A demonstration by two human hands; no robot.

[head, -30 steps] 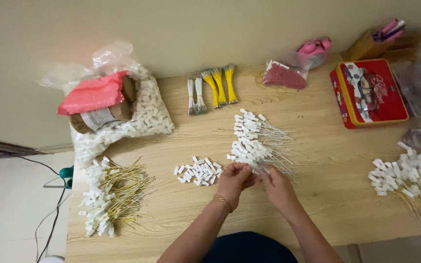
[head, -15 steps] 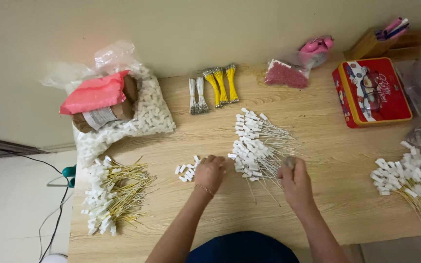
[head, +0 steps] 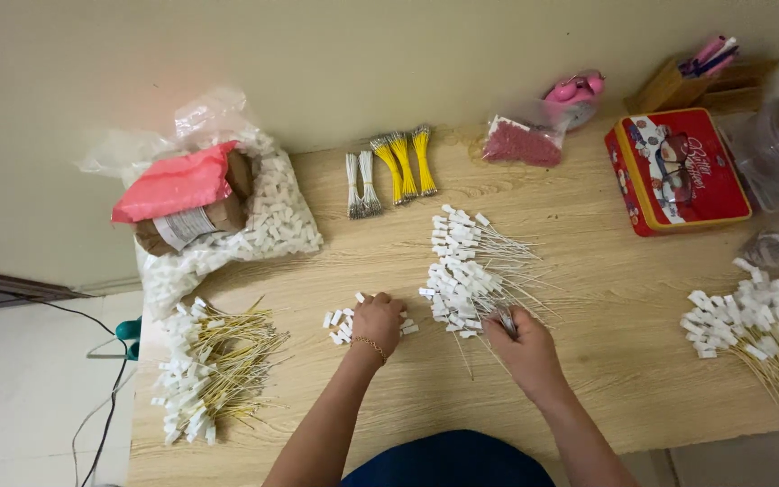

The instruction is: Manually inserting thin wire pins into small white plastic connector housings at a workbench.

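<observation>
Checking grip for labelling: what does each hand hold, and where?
Left hand rests on loose white tags; right hand pinches thin wires at their bare ends.

loose tags (head: 343, 321) left of wired tag pile (head: 462, 271); tin (head: 678, 171) far right

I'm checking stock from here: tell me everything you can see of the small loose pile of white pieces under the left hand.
The small pile of white pieces lies on the wooden table, left of the fanned white-tipped wires. The pieces look like short, blocky white plastic caps, scattered flat and loose. The left hand rests on the pile's right part, hiding some.
</observation>
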